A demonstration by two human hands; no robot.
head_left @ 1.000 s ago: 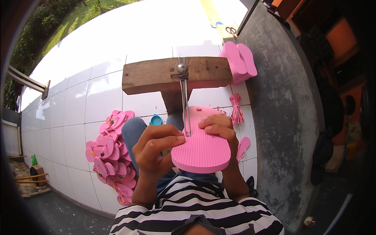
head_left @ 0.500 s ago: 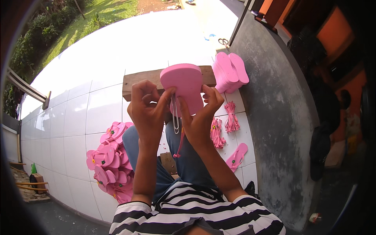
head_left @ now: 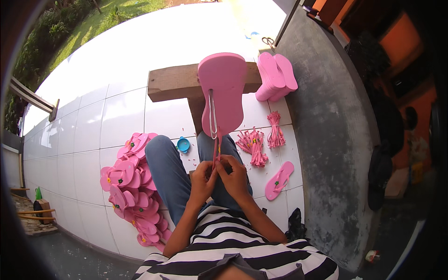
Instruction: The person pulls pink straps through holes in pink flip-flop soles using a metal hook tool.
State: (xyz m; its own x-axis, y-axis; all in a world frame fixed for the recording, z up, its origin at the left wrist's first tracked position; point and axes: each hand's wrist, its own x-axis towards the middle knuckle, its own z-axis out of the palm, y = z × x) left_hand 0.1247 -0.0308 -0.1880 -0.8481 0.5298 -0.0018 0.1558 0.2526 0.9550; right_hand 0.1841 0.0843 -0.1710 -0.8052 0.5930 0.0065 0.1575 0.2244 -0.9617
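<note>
A pink flip-flop sole (head_left: 226, 93) rests against the wooden bench (head_left: 170, 81), its toe end up. Through it sticks a bent metal wire tool (head_left: 213, 114), with its loop pointing down. From the sole's lower end a pink strap (head_left: 216, 151) with a yellow bit hangs toward me. Both hands are closed on this strap, between my knees: my left hand (head_left: 204, 181) and my right hand (head_left: 233, 176) pinch it side by side, thumbs close together. The strap's far end is hidden by the fingers.
Finished pink flip-flops (head_left: 135, 200) lie heaped at left. A blue cup (head_left: 183, 145) stands by my left knee. At right are strap bundles (head_left: 254, 148), (head_left: 276, 130) one more bundle, a single flip-flop (head_left: 279, 181), stacked soles (head_left: 275, 77) and scissors (head_left: 268, 42).
Both hands have come down from the sole toward my lap and now hold the strap. The sole shows at full length, with the wire tool still in it.
</note>
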